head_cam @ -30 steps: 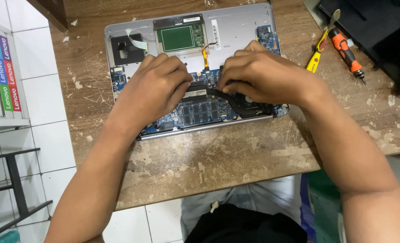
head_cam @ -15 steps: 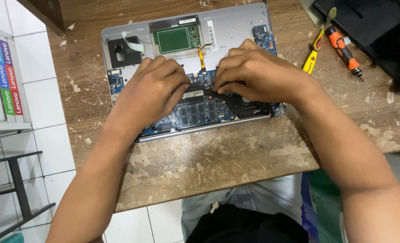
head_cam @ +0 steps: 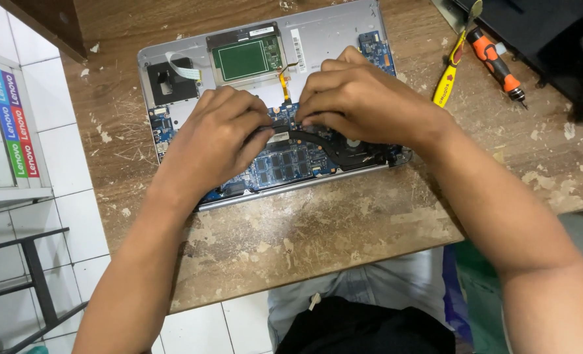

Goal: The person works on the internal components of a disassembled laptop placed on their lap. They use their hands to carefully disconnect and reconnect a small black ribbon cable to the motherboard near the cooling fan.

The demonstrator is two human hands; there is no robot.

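Laptop (head_cam: 317, 39) lies opened while left hand (head_cam: 216, 137) and right hand (head_cam: 363, 98), palms down, pinch-grip its black heat pipe (head_cam: 317, 139).

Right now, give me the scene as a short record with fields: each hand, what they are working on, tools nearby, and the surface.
left hand: fingers down on the middle of the opened laptop's board
right hand: fingers down on the board beside the left hand, above the black heat pipe
opened laptop: silver, bottom cover off, blue circuit board and green panel showing
tools: yellow-handled tool and orange screwdriver, lying to the right, untouched
surface: worn wooden table
grip: cannot tell; fingertips hidden
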